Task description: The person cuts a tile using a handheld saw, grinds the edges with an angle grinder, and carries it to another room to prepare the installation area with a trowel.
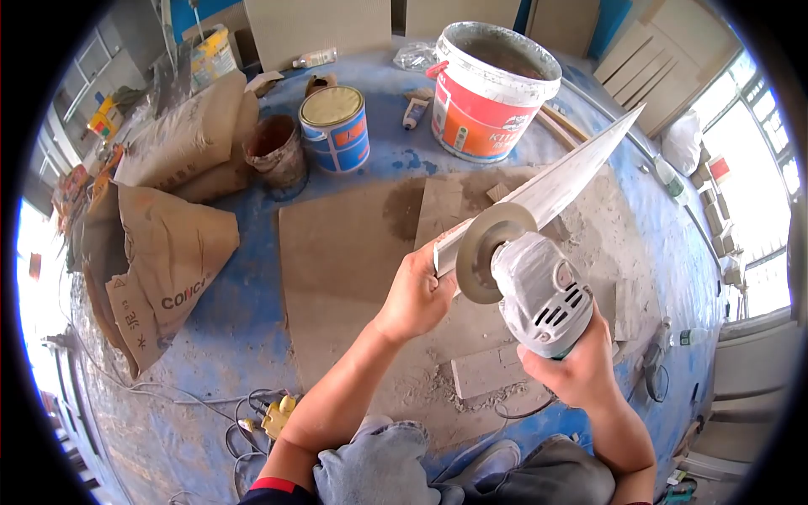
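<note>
My right hand (582, 360) is wrapped round the body of an angle grinder (545, 295), dusty and whitish with dark vent slots. Its round cutting disc (480, 252) stands upright beside the near end of a long pale strip (568, 181), which looks like tile or board. Closed on that near end is my left hand (418, 290), just left of the disc. The strip slants up and away to the right, its far tip raised. Whether the disc touches the strip I cannot tell. On the floor below lies a flat pale offcut (488, 370) amid crumbs and dust.
Cardboard (337, 261) covers the blue floor before me. Behind it stand a large paint bucket (481, 126), a blue tin (337, 139) and a dirty pot (276, 160). Cement bags (172, 261) lie left. A yellow power socket (278, 417) with tangled cables sits near my left elbow.
</note>
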Motion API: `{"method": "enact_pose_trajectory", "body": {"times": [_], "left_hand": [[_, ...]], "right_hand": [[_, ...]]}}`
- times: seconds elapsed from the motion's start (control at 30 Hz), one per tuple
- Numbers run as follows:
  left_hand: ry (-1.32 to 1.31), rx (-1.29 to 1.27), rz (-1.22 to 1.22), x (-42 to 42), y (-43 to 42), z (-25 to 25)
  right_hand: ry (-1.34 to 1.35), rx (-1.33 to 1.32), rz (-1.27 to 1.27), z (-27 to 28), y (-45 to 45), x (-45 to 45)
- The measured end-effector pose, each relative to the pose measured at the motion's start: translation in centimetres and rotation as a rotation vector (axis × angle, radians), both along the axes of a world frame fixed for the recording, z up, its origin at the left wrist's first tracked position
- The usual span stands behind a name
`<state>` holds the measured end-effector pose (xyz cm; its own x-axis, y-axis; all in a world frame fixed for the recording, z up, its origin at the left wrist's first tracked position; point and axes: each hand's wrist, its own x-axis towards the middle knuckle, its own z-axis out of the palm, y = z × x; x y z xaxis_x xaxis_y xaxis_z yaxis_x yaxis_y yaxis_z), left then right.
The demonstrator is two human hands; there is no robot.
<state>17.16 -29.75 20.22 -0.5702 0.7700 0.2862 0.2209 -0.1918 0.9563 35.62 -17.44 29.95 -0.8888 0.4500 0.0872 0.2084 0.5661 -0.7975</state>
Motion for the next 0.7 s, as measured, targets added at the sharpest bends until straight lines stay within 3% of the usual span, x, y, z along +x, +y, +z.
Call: {"method": "enact_pose_trajectory", "body": {"times": [0.1,0.27,0.63,0.7], "left_hand": [[-0.035,-0.008,0.005,-0.1,0.0,-0.2],[0.082,0.012,0.033,0.0,-0.7,0.3],[0.021,-0.013,0.038,0.1,0.0,-0.1],[-0.028,0.013,0.055,0.2,0.1,-0.2]], "right_hand": [[0.001,-0.040,-0.020,-0.5,0.3,0.1],[-0.018,0.143,0.121,-0.4,-0.7,0.2],[0.029,0.094,0.042,-0.4,-0.1,-0.1],[0.012,-0.014,-0.027,-0.2,0.2,-0.1]]}}
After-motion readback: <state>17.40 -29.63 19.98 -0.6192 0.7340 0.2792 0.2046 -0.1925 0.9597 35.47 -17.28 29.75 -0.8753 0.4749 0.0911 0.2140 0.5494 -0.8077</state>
